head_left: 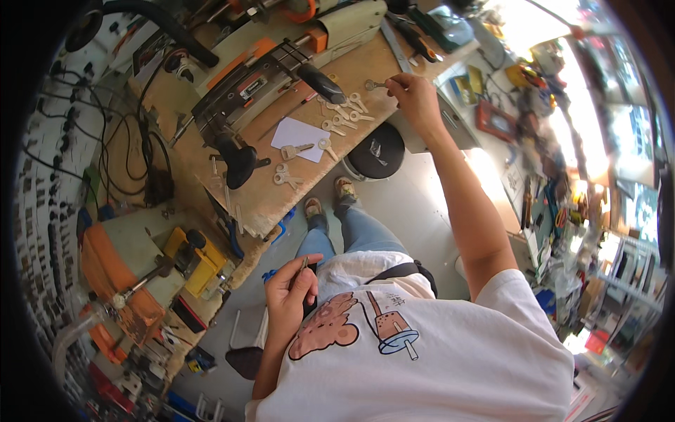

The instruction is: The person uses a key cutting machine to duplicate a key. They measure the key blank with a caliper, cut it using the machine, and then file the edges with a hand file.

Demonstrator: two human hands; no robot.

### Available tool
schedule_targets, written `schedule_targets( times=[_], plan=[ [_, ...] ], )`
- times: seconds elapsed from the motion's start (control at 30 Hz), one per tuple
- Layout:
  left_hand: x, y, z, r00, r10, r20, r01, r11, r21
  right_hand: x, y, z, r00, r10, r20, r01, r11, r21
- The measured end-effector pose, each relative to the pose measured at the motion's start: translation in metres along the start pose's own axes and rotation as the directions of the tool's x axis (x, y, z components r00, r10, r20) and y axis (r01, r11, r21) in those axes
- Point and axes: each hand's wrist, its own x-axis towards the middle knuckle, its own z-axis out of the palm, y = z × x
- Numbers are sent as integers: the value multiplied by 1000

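Note:
My right hand (413,98) reaches out over the right end of the wooden workbench (267,207). Its fingers pinch a key (373,85) with a round head, held at the bench top. Close to my body, my left hand (290,287) is closed on a small black object (310,292); the fingers hide most of it, and its kind is unclear. Several silver keys (344,116) lie loose left of my right hand. A larger key (297,150) rests on a white card (285,133), with another key (328,148) at the card's edge. Further keys (285,176) lie below it.
A key-cutting machine (271,74) with black handles stands along the back of the bench. A second orange and yellow machine (193,260) is at the left. Beneath the bench's front edge is a round black stool (377,150). Tools (415,39) lie at the far right corner.

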Motion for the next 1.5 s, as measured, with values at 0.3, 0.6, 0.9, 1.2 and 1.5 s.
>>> schedule_targets(
  times=[0.3, 0.6, 0.9, 1.2, 1.5],
  plan=[
    [19, -22, 42, 976, -7, -216, -43, 973, -226, -31, -14, -19, 976, -124, 177, 107, 989, 101],
    [31, -26, 71, 930, 106, -352, -149, 984, -98, -123, -59, -1, 508, -240, 827, -350, 820, 453],
    [22, -16, 50, 877, 155, -455, -155, 987, 37, -129, -88, 12, 548, -264, 793, -259, 849, 462],
    [5, 45, -8, 795, 513, -323, -318, 806, 499, -142, -142, 9, 591, -376, 713, -355, 673, 649],
    [74, 119, -66, 765, 585, -270, -368, 740, 563, -114, -162, 19, 938, -321, 131, 79, 565, 821]
  ],
)
